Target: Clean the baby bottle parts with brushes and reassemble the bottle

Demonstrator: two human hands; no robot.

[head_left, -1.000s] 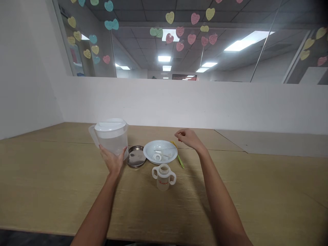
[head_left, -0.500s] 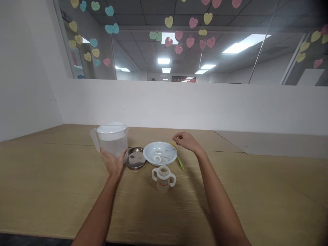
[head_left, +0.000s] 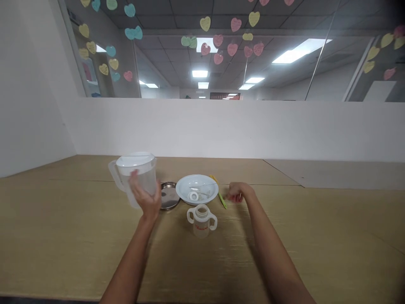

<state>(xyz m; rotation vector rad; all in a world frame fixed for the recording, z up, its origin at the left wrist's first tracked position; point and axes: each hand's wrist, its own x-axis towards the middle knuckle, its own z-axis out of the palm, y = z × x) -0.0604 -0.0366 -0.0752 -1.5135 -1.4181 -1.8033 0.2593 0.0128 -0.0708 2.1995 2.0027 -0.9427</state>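
Observation:
A translucent lidded pitcher [head_left: 144,176] stands on the left with its handle to the left. My left hand [head_left: 147,202] is in front of its right side, fingers spread and slightly blurred, not wrapped round it. Over the table, right of a thin green and yellow tool [head_left: 222,198], hangs my right hand [head_left: 238,192], bent down at the wrist. Its fingertips are smeared by motion, so their grip is unclear. A two-handled clear cup [head_left: 201,226] with red lettering sits upright and lidless in front of a pale bowl [head_left: 182,194]. Inside the bowl lies a white ring [head_left: 193,196] with small clear parts.
A round metal tray [head_left: 170,197] rests between the pitcher and the bowl, partly behind my left hand. The wooden table [head_left: 69,236] meets a white wall [head_left: 177,126] at the back. Above is a window with heart-shaped notes [head_left: 236,24].
My left hand has come away from the pitcher's lower side, its fingers moving up and right. My right hand has dropped lower and shifted right, away from the bowl.

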